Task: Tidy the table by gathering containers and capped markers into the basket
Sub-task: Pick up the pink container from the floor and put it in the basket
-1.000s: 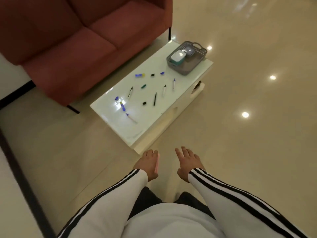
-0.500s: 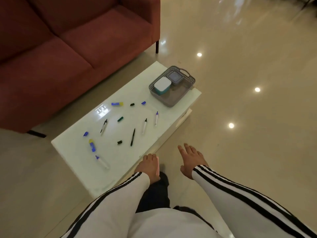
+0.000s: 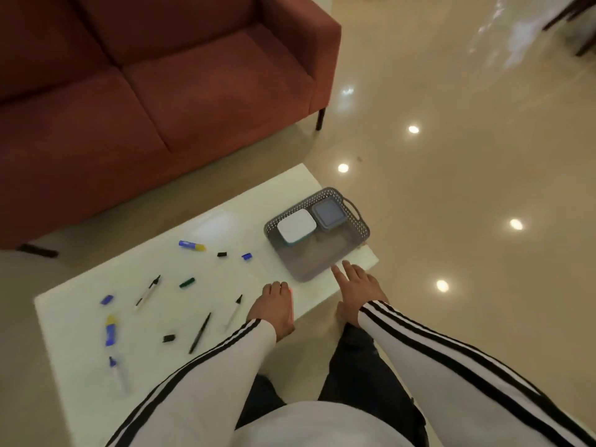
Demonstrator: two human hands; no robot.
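A grey basket (image 3: 323,258) stands at the right end of the white table (image 3: 209,227). Inside it sit a white-lidded container (image 3: 296,229) and a grey-lidded container (image 3: 328,214). Several markers lie scattered on the tabletop, among them a black marker (image 3: 200,332), a white marker (image 3: 234,312) and a blue-and-yellow marker (image 3: 110,330). Loose caps lie between them, such as a green cap (image 3: 187,282) and a blue cap (image 3: 246,256). My left hand (image 3: 274,309) hovers over the table's near edge with a thin pink object (image 3: 291,301) along its side. My right hand (image 3: 356,290) is spread flat by the basket's near corner.
A red sofa (image 3: 161,91) runs along the far side of the table, with a narrow strip of floor between. Glossy beige floor (image 3: 467,188) lies to the right. A dark furniture leg (image 3: 585,43) shows at the top right.
I have stepped up to the table, which now lies right under my arms. Both hands have moved forward over its near edge, the right one reaching the basket's corner.
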